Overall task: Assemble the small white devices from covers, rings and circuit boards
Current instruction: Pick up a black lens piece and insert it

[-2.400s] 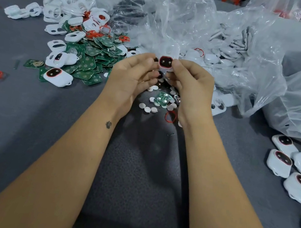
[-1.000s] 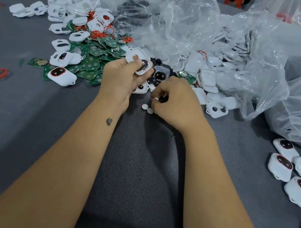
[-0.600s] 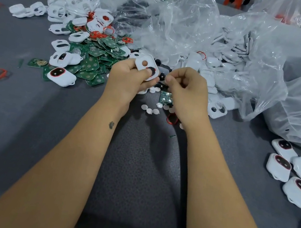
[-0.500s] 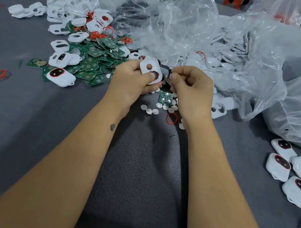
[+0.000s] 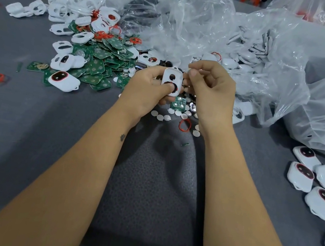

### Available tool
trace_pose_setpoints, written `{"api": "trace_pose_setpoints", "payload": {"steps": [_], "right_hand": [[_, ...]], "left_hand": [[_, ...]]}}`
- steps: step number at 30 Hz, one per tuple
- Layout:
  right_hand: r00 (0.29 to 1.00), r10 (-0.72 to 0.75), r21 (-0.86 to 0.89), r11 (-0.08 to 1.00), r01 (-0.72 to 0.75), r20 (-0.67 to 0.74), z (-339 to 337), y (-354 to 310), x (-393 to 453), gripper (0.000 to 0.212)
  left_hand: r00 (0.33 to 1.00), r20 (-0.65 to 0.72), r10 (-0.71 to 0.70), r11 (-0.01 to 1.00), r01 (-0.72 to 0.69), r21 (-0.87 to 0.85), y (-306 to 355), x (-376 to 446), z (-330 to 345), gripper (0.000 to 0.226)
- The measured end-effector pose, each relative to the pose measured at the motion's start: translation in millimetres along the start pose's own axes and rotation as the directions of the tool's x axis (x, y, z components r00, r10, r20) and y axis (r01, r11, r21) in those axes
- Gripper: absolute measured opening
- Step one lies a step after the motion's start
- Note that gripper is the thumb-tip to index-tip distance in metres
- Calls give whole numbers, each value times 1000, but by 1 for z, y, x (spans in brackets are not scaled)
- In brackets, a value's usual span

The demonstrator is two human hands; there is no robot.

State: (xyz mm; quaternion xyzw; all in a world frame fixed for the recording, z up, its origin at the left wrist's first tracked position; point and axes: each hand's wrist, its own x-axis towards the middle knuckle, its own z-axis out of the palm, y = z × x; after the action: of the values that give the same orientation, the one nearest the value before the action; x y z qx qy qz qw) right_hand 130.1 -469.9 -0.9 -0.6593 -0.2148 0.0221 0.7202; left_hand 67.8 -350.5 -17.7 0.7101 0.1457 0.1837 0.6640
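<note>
— Cover (image 5: 171, 81) first: where is it?

— Held above the grey mat (image 5: 26, 144), near the middle, face toward the camera, two openings showing. The left hand (image 5: 152, 89) grips it, thumb pressed over the lower opening, fingers curled behind.

— And the right hand (image 5: 209, 87)?

— Raised just beside the cover, fingers curled, thumb and forefinger pinched together at the cover's upper right corner. Something small and pale may sit in that pinch; I cannot tell.

— Arms?

— Both forearms reach forward from the bottom edge, wrists close together.

— Around them?

— Below the hands lie a board (image 5: 178, 103), white discs (image 5: 166, 117) and a red ring (image 5: 184, 124). Left, a pile of boards (image 5: 100, 64) and covers. Behind, bags (image 5: 274, 55). Far right, devices (image 5: 314, 181).
</note>
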Motion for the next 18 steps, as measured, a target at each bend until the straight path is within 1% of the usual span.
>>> {"api": "trace_pose_setpoints", "payload": {"steps": [4, 7, 9, 15, 18], "right_hand": [[999, -32, -132, 991, 36, 36, 2, 3, -2, 25], [1000, -20, -188, 982, 23, 16, 4, 5, -2, 26], [999, -44, -240, 970, 43, 4, 4, 5, -1, 24], [997, -73, -343, 937, 69, 1, 5, 6, -3, 9], [997, -81, -377, 923, 78, 8, 6, 7, -3, 6]], "left_hand": [[999, -32, -9, 1000, 8, -9, -2, 1, 1, 22], [999, -40, 14, 1000, -15, -15, -2, 0, 1, 24], [999, -47, 17, 1000, -18, -23, -3, 1, 1, 24], [998, -51, 33, 999, -35, -41, -3, 1, 1, 24], [998, -42, 46, 998, -48, -51, -2, 1, 1, 24]]}}
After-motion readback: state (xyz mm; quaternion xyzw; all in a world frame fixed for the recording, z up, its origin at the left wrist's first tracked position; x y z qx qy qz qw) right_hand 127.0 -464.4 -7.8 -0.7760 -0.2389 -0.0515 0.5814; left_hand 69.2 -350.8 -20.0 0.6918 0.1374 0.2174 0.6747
